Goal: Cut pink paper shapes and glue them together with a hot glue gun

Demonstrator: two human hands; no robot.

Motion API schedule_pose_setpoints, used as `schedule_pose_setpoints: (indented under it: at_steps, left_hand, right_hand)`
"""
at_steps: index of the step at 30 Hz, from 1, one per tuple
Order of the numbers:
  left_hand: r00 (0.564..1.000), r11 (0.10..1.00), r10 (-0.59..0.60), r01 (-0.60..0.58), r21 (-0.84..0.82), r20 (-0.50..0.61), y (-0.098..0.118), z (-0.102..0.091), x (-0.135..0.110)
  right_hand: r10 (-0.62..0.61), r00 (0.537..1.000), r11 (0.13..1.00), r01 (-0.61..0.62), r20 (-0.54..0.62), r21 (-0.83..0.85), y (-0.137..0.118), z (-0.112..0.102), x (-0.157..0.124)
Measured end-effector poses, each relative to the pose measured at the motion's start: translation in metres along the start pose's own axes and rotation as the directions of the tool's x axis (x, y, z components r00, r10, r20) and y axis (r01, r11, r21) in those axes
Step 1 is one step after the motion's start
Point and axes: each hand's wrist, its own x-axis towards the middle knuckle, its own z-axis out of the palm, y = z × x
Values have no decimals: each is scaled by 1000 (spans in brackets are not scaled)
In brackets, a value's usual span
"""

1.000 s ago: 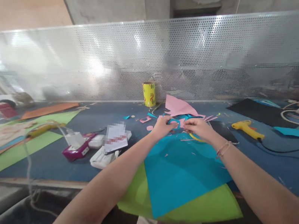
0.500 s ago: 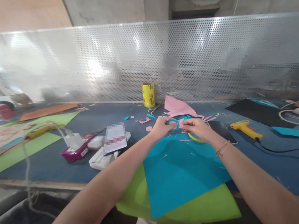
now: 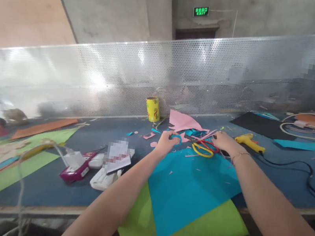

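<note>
My left hand (image 3: 166, 141) is closed on a small blue paper ring (image 3: 176, 137) at the far edge of a large blue paper sheet (image 3: 188, 186). My right hand (image 3: 224, 141) has reached to the right and rests at the scissors (image 3: 203, 147) with red and yellow handles; its fingers are curled by the handles, and whether it grips them I cannot tell. Pink paper pieces (image 3: 181, 121) and small scraps lie just behind both hands. The blue sheet lies on a green sheet (image 3: 214, 227) that hangs over the table's near edge.
A yellow glue gun (image 3: 246, 141) with a black cord lies right of my right hand. A yellow can (image 3: 153, 109) stands against the perforated metal screen (image 3: 122, 76). To the left lie a white paper pack (image 3: 115, 155), a purple box (image 3: 76, 169) and green and orange sheets (image 3: 18, 164).
My right hand let go of the blue ring and moved right to the scissors. My left hand stays on the ring. The camera tilted a little downward.
</note>
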Motion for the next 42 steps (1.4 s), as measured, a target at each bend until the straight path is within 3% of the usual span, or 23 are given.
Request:
schedule_pose_setpoints:
  at_steps: [5, 9, 11, 13, 19, 24, 33, 42]
  left_hand:
    - [1000, 999, -6, 6, 31, -3, -1, -1, 0]
    - [999, 996, -35, 37, 78, -23, 4, -2, -1]
    - [1000, 992, -20, 22, 121, -22, 6, -2, -2]
    - [1000, 988, 11, -9, 152, -10, 7, -2, -2]
    - [1000, 979, -25, 23, 200, 4, 5, 0, -4]
    - [995, 997, -61, 57, 59, 74, -1, 3, -2]
    - [976, 984, -129, 149, -101, 178, -4, 6, -6]
    - [972, 987, -140, 153, -54, 190, -3, 3, -4]
  right_hand:
    - [36, 996, 998, -31, -81, 61, -9, 0, 0]
    - [-123, 992, 966, 128, -37, 224, -45, 15, -15]
    - [-273, 957, 793, 164, 101, 586, -65, 32, -28]
    - [-382, 905, 689, 142, 189, 711, -80, 49, -41]
    - [-384, 909, 679, 157, 164, 717, -84, 63, -51]
    - [-392, 914, 681, 209, 108, 702, -79, 60, -46]
    - [-278, 939, 618, 13, 203, 786, -81, 61, -49]
    - [-233, 912, 420, -219, 338, 881, -87, 48, -56]
